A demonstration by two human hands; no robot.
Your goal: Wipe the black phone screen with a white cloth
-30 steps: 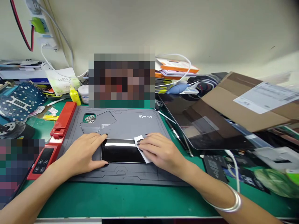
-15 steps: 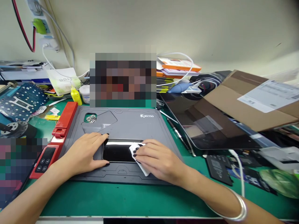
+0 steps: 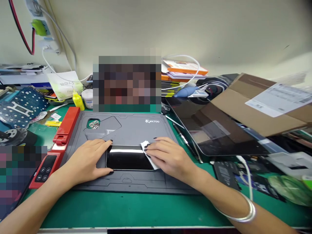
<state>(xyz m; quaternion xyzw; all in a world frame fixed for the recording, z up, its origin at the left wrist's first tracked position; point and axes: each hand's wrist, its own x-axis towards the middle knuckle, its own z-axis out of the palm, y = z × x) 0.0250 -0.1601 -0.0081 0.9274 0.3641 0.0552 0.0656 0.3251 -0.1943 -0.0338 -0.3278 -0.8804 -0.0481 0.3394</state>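
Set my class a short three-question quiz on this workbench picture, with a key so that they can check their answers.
1. Which hand, the left hand or the right hand, is on the white cloth?
2. True or false: the silver bangle is on the left wrist.
3. What brand name is printed in white on the grey mat under the black glossy panel?

Key: 1. The right hand. 2. False; it is on the right wrist. 3. WKTOO.
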